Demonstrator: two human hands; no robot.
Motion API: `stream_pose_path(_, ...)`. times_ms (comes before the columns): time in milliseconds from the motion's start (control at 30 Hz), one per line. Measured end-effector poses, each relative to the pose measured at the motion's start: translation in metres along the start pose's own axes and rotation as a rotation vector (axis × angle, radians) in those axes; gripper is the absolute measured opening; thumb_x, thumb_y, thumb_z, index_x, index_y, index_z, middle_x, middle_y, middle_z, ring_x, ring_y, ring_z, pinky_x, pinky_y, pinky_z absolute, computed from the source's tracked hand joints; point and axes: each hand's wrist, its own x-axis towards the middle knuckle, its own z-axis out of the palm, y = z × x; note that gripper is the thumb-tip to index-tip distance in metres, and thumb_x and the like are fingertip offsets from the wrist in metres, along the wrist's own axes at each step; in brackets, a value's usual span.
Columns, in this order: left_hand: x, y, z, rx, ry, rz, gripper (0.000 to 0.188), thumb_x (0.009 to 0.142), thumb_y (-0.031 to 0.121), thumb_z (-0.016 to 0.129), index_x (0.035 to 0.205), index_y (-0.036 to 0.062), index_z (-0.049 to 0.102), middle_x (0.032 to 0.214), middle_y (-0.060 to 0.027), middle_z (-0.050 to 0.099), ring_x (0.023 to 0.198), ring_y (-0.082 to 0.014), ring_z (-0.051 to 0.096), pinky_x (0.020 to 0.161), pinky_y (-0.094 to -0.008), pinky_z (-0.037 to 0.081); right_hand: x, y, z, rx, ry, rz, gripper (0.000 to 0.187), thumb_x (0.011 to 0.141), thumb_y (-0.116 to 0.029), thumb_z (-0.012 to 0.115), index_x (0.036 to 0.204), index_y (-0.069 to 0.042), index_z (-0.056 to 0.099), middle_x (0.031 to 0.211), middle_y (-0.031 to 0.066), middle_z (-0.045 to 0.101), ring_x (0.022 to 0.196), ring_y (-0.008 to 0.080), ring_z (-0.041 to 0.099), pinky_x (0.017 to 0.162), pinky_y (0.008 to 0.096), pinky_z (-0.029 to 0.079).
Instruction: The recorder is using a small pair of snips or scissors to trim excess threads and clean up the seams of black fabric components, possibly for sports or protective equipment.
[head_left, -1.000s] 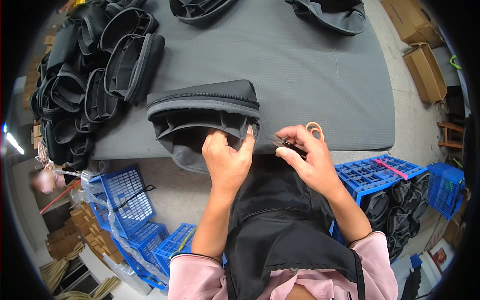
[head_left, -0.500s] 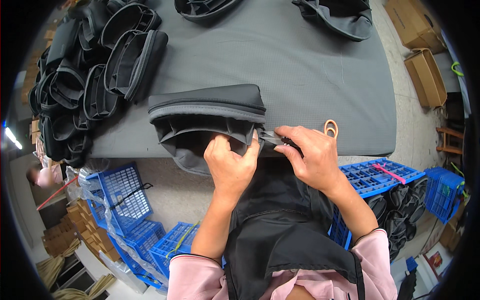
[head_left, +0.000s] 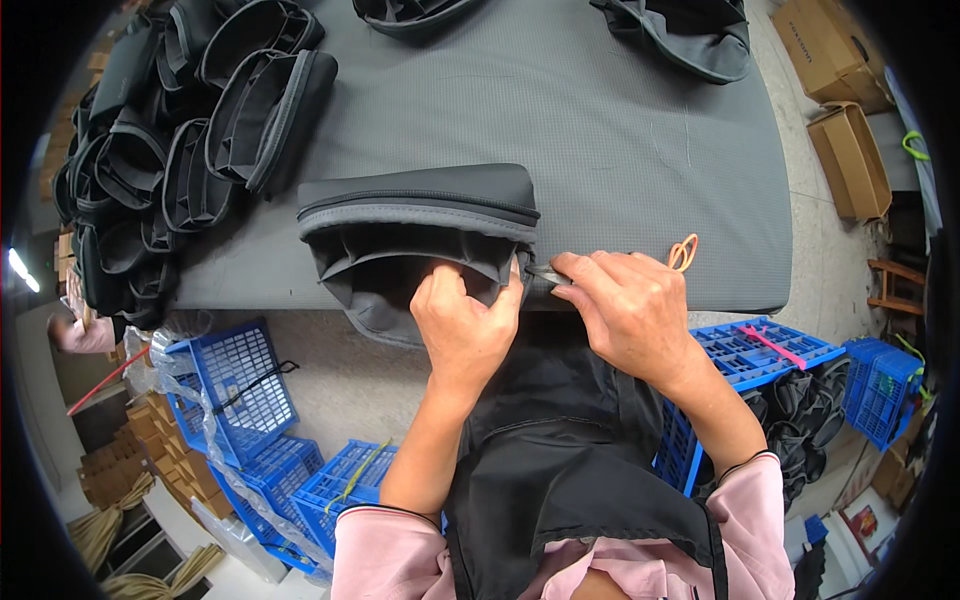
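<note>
A black zippered pouch point(head_left: 418, 190) lies near the table's front edge, its mouth gaping toward me and inner pockets showing. My left hand point(head_left: 462, 325) pinches the pouch's right end between thumb and fingers, with some fingers inside the opening. In my right hand point(head_left: 632, 308) is a pair of thread snips point(head_left: 546, 273), gripped between thumb and fingers. Their metal tips point left at the pouch's right corner, near the zipper end. An orange loop point(head_left: 683, 253) sticks out behind that hand. Whatever lies between the tips is too small to make out.
Many similar open pouches point(head_left: 265, 120) are heaped at the table's left. Others lie at the far edge, including one pouch point(head_left: 690, 45) at far right. Blue plastic crates point(head_left: 250, 385) stand below on both sides. Cardboard boxes point(head_left: 850, 160) sit on the floor at right.
The snips' blades, spread before, now look closed together. My right hand has turned slightly and shifted a little to the right. My left hand keeps its hold on the pouch.
</note>
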Motion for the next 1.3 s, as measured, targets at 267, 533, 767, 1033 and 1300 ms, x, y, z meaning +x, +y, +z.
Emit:
stream_pose_path(267,0.000,0.001,0.001,-0.017,0.011,0.014,0.021,0.072,0.003,0.072,0.087,-0.0050,0.060,0.080,-0.0146,0.066,0.070,-0.0267,0.064,0.067,-0.0309,0.048,-0.005,0.001,-0.002,0.098,0.025,0.122,0.019,0.075,-0.013,0.069,0.090,-0.008,0.059,0.069,0.0049,0.060,0.059,0.0253,0.059,0.053,0.0336,0.045)
stream_pose_path(533,-0.001,0.001,0.002,-0.018,0.019,0.013,0.022,0.072,0.003,0.071,0.090,-0.0053,0.060,0.082,-0.0132,0.066,0.071,-0.0226,0.064,0.068,-0.0294,0.048,0.002,-0.003,-0.011,-0.023,-0.068,0.083,0.021,0.075,-0.014,0.069,0.092,-0.007,0.058,0.067,0.0062,0.058,0.059,0.0258,0.059,0.053,0.0345,0.045)
stream_pose_path(767,-0.002,0.000,0.003,-0.021,0.020,0.023,0.022,0.072,0.003,0.071,0.090,-0.0050,0.060,0.082,-0.0136,0.066,0.071,-0.0229,0.064,0.068,-0.0295,0.048,0.001,-0.001,-0.008,0.051,-0.065,0.104,0.021,0.075,-0.014,0.069,0.090,-0.006,0.057,0.066,0.0070,0.058,0.059,0.0273,0.060,0.052,0.0360,0.045)
stream_pose_path(1033,0.000,-0.001,0.002,0.004,0.008,0.026,0.022,0.072,0.003,0.072,0.088,-0.0051,0.060,0.080,-0.0140,0.066,0.070,-0.0247,0.063,0.067,-0.0300,0.048,0.004,0.001,-0.006,-0.005,-0.113,0.044,0.019,0.075,-0.014,0.069,0.088,-0.006,0.057,0.065,0.0068,0.057,0.059,0.0273,0.060,0.052,0.0366,0.044)
stream_pose_path(1300,0.000,0.000,0.003,-0.011,0.016,0.035,0.021,0.071,0.003,0.072,0.086,-0.0050,0.060,0.079,-0.0144,0.066,0.069,-0.0254,0.063,0.066,-0.0303,0.047,0.003,-0.004,-0.008,-0.007,-0.052,0.078,0.017,0.075,-0.013,0.068,0.084,-0.006,0.056,0.062,0.0063,0.055,0.056,0.0253,0.059,0.052,0.0342,0.045)
